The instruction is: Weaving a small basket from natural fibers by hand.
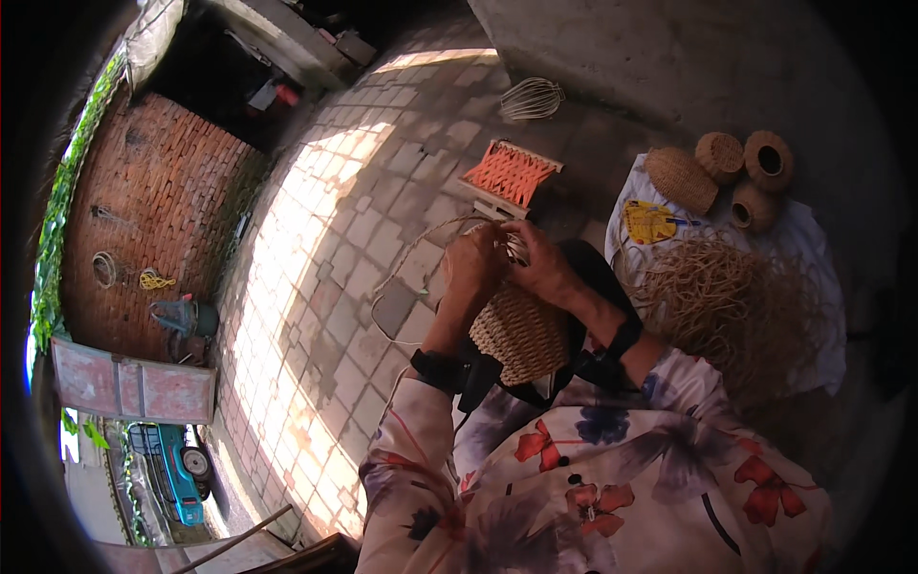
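Note:
A partly woven straw basket [519, 337] rests on my lap, its braided body toward me and its far end between my hands. My left hand [474, 266] is closed, its fingers bent around the basket's far edge. Close against it, my right hand [543, 268] pinches at the same edge, where pale bare ribs show. A long thin straw strand [380, 298] loops out to the left from beside my left hand. What exactly lies between the fingertips is partly hidden. Dark bands circle both wrists.
A low stool [512, 175] with orange webbing stands ahead. Farther off lies a pale rib frame [532, 99]. On the right, a white cloth [830, 316] carries loose straw [712, 287], several woven baskets [681, 179] and a yellow packet [650, 221]. A brick wall [143, 220] rises at left.

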Demonstrator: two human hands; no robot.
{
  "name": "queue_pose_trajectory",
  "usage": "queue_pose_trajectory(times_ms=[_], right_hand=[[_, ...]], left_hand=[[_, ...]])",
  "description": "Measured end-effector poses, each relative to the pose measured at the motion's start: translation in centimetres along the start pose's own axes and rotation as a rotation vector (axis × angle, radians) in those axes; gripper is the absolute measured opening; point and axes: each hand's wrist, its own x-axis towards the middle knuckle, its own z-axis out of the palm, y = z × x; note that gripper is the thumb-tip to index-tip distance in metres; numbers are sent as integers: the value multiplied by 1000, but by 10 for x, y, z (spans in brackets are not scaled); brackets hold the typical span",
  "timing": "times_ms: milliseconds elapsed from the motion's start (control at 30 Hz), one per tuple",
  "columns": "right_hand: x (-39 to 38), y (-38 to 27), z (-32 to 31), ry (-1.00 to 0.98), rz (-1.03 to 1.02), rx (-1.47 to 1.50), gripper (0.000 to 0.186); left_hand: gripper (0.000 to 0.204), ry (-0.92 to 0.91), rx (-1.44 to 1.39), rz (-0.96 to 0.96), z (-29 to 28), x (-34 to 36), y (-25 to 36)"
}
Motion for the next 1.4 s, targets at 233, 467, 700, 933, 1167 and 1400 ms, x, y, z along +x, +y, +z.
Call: queue_pose_trajectory(times_ms=[233, 467, 700, 933, 1167, 1400], right_hand=[[-5, 3, 1, 50, 11, -19, 47], [-2, 7, 4, 6, 71, 79, 40], [-3, 11, 8, 95, -3, -20, 35], [-3, 2, 2, 34, 45, -30, 32], [-3, 1, 0, 50, 6, -62, 31], [-3, 2, 4, 91, -30, -105, 30]], left_hand=[[33, 1, -240, -34, -11, -15, -7], [36, -58, -1485, -362, -15, -81, -36], [31, 19, -1382, -486, -19, -106, -74], [19, -11, -1289, -478, -20, -44, -72], [24, 17, -410, -196, -5, -33, -54], [26, 83, -557, -282, -9, -40, -42]])
